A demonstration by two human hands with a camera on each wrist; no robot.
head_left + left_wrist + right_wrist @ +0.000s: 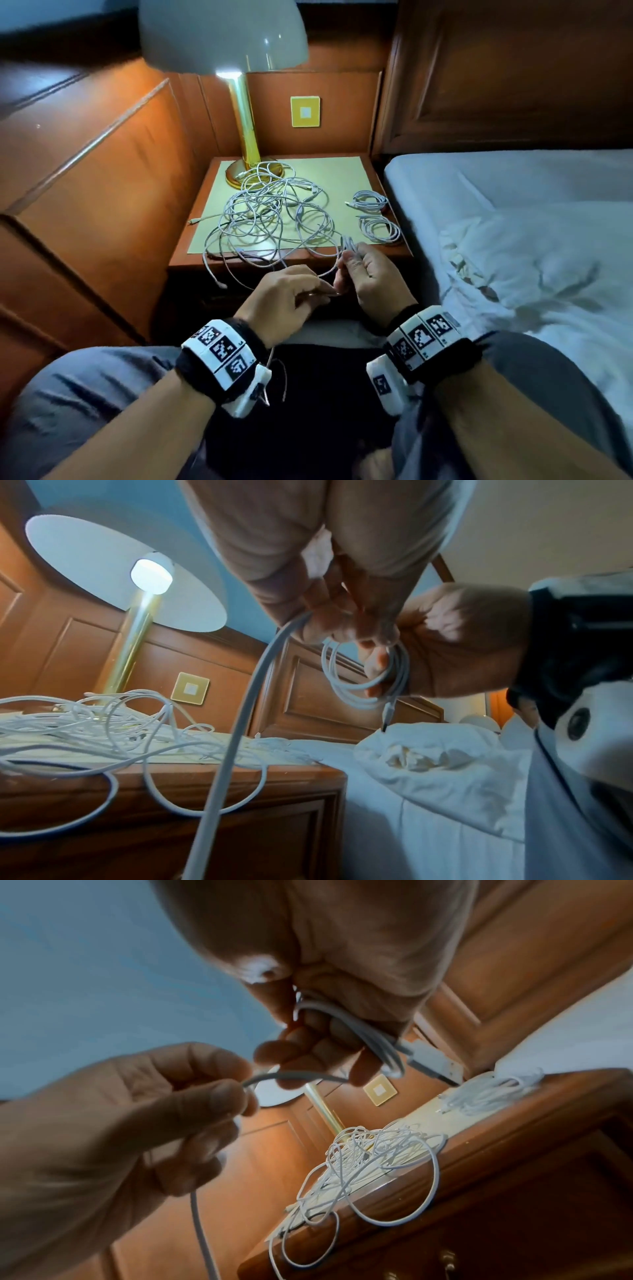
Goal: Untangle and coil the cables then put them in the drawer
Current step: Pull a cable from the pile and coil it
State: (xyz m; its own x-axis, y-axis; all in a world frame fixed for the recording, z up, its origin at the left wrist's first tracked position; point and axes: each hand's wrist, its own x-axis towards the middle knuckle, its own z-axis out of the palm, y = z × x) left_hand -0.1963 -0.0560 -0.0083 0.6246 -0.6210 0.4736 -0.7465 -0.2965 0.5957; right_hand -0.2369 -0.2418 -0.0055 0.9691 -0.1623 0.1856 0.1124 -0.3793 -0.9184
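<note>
A tangle of white cables [270, 212] lies on the bedside table [346, 171], some loops hanging over its front edge. Two coiled cables [371, 200] [380, 229] lie at the table's right side. My right hand [368, 270] grips a small coil of white cable [369, 674], its plug [430, 1060] sticking out past the fingers. My left hand [291, 294] pinches the free run of that same cable [294, 1075] just left of the right hand. Both hands are in front of the table edge. The drawer front [514, 1218] below the tabletop is closed.
A brass lamp [245, 137] with a white shade stands at the table's back left, its base touching the tangle. A bed [513, 222] with white sheets lies right of the table. Wooden panelling rises behind and to the left. My knees are below the hands.
</note>
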